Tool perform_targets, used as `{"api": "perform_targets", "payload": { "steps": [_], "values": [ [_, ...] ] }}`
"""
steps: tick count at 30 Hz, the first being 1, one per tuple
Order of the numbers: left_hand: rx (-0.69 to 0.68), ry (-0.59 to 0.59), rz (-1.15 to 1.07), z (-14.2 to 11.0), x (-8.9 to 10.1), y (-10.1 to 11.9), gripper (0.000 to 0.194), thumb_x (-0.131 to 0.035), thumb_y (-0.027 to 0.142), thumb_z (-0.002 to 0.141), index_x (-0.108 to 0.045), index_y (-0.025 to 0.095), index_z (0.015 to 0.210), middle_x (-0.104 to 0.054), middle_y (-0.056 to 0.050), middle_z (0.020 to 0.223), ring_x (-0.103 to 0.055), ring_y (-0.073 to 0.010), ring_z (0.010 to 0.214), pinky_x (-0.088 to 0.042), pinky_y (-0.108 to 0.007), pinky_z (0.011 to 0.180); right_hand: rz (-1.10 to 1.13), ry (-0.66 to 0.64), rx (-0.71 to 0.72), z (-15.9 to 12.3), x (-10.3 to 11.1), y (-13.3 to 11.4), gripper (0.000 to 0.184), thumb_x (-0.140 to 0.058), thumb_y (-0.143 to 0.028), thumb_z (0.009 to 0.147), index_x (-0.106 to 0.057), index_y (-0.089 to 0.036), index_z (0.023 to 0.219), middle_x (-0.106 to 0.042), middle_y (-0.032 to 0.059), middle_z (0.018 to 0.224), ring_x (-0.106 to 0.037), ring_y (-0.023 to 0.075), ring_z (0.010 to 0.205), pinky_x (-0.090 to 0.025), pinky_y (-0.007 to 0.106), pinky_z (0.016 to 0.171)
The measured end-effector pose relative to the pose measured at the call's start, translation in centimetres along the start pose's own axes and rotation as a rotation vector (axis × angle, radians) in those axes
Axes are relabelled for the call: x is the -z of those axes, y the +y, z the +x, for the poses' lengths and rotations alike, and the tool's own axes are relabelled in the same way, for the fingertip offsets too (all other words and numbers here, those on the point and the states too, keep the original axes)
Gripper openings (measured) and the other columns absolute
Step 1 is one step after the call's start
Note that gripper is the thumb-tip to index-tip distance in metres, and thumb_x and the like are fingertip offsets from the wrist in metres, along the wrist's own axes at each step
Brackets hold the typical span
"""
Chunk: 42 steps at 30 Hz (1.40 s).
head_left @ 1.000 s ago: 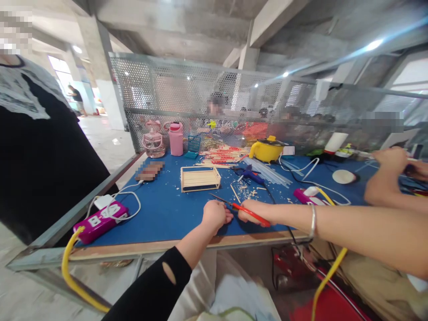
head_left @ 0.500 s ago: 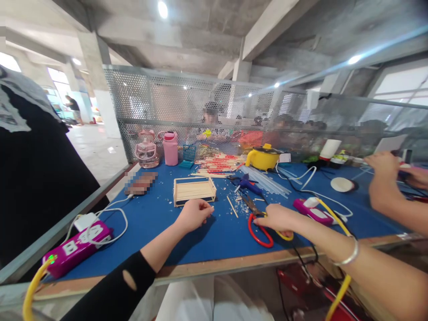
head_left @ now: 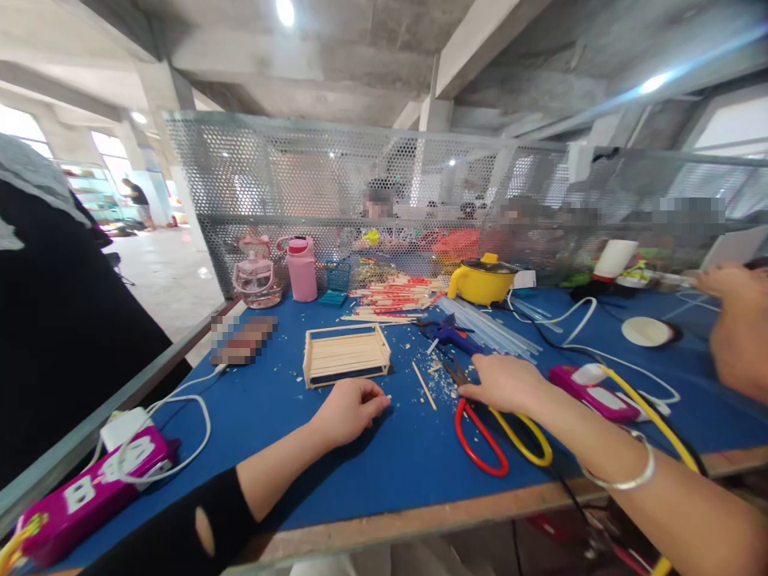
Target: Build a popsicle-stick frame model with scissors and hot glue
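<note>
My left hand (head_left: 350,410) rests on the blue table (head_left: 372,464) just in front of a small tray built of wooden sticks (head_left: 346,356). Its fingers are curled in a pinch, and a short pale bit of wooden stick shows at the fingertips. My right hand (head_left: 502,382) lies flat with fingers stretched out over the pivot of the scissors (head_left: 483,440). The scissors lie on the table, their red and yellow handles pointing toward me. A loose stick (head_left: 424,385) and wood crumbs lie between my hands.
A blue glue gun (head_left: 451,334), clear glue sticks (head_left: 495,326), a stick pile (head_left: 393,293), a yellow pot (head_left: 480,280) and a pink bottle (head_left: 301,268) stand behind. Pink power strips (head_left: 90,496) (head_left: 600,398) lie left and right. Another person's hand (head_left: 738,328) works at right; a person in black (head_left: 60,320) stands left.
My right hand has laid the scissors down on the table and now rests flat on them. My left hand has moved up toward the stick tray. The camera has tilted and come closer.
</note>
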<state>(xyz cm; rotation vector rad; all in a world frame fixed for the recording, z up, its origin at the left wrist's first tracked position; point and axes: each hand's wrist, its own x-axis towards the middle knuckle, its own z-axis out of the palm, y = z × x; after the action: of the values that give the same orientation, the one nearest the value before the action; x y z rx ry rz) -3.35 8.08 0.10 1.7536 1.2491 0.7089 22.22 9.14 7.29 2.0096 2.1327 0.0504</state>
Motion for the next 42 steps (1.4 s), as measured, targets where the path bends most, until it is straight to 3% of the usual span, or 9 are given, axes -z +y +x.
{"api": "perform_targets", "payload": {
  "steps": [5,13,17,20,22,25,30,34,42],
  "values": [
    [0.034,-0.059,-0.010,0.6,0.5,-0.1,0.030,-0.054,0.045,0.076,-0.061,0.016,0.072,-0.059,0.000,0.063,-0.052,-0.0098,0.048,-0.036,-0.019,0.045,0.072,-0.043,0.138,-0.8,-1.9,1.2,0.026,-0.051,-0.024,0.078,-0.057,-0.021,0.103,-0.068,0.0101,0.098,-0.065,0.0262,0.089,-0.043,0.032,0.068],
    [-0.013,-0.061,-0.074,0.3,0.3,-0.4,0.029,-0.051,0.043,0.079,-0.059,0.015,0.074,-0.056,0.001,0.063,-0.050,-0.0093,0.051,-0.038,-0.019,0.049,0.339,0.076,0.387,-3.5,-3.9,1.2,0.041,-0.042,-0.009,0.076,-0.056,-0.022,0.113,-0.062,0.0069,0.118,-0.057,0.0216,0.108,-0.041,0.031,0.089],
    [-0.005,-0.062,-0.074,0.1,0.3,-0.2,0.029,-0.052,0.043,0.080,-0.060,0.015,0.075,-0.055,0.001,0.063,-0.049,-0.0090,0.052,-0.038,-0.019,0.050,0.351,0.004,0.323,0.2,-2.3,2.4,0.028,-0.046,-0.022,0.083,-0.062,-0.020,0.106,-0.068,0.0060,0.093,-0.062,0.0196,0.083,-0.046,0.028,0.074],
    [-0.005,-0.055,-0.071,0.1,0.3,-0.1,0.030,-0.052,0.042,0.079,-0.060,0.014,0.075,-0.055,0.001,0.063,-0.049,-0.0091,0.052,-0.038,-0.019,0.050,0.209,0.332,0.109,5.2,-1.9,3.9,0.035,-0.048,-0.028,0.085,-0.058,-0.010,0.113,-0.060,0.0179,0.114,-0.055,0.0282,0.107,-0.041,0.036,0.089],
    [0.000,-0.057,-0.076,0.1,0.4,-0.1,0.031,-0.052,0.043,0.079,-0.060,0.014,0.076,-0.054,0.001,0.063,-0.049,-0.0091,0.052,-0.038,-0.020,0.050,0.194,0.335,0.065,8.4,-2.5,4.5,0.035,-0.054,-0.029,0.082,-0.060,-0.007,0.108,-0.062,0.0212,0.110,-0.057,0.0319,0.104,-0.041,0.040,0.087],
    [0.002,-0.071,-0.088,0.1,0.4,-0.1,0.033,-0.053,0.046,0.079,-0.060,0.013,0.077,-0.053,0.001,0.063,-0.048,-0.0091,0.052,-0.037,-0.020,0.049,0.210,0.304,0.072,11.4,-3.7,4.8,0.026,-0.057,-0.028,0.081,-0.064,-0.012,0.100,-0.068,0.0152,0.095,-0.063,0.0274,0.087,-0.046,0.035,0.075],
    [-0.013,-0.093,-0.081,0.0,0.5,-0.1,0.034,-0.052,0.046,0.080,-0.060,0.013,0.075,-0.051,0.002,0.061,-0.048,-0.0091,0.052,-0.037,-0.020,0.050,0.213,0.492,0.070,12.5,-4.6,4.7,0.033,-0.036,-0.022,0.091,-0.055,-0.011,0.115,-0.065,0.0165,0.108,-0.060,0.0267,0.098,-0.045,0.037,0.082],
    [-0.011,-0.098,-0.078,0.0,0.5,-0.1,0.033,-0.052,0.046,0.080,-0.060,0.014,0.076,-0.052,0.002,0.061,-0.048,-0.0095,0.053,-0.037,-0.020,0.050,0.167,0.654,0.098,12.5,-4.5,4.5,0.039,-0.041,-0.021,0.089,-0.047,-0.006,0.125,-0.059,0.0203,0.115,-0.053,0.0308,0.109,-0.040,0.042,0.091],
    [-0.013,-0.091,-0.090,0.2,0.3,-0.4,0.033,-0.052,0.045,0.080,-0.060,0.013,0.077,-0.052,0.002,0.062,-0.048,-0.0093,0.053,-0.037,-0.020,0.050,0.109,0.784,0.239,12.6,-4.1,5.4,0.038,-0.044,-0.022,0.088,-0.049,-0.007,0.122,-0.060,0.0195,0.108,-0.054,0.0305,0.097,-0.042,0.043,0.085]
  ]
}}
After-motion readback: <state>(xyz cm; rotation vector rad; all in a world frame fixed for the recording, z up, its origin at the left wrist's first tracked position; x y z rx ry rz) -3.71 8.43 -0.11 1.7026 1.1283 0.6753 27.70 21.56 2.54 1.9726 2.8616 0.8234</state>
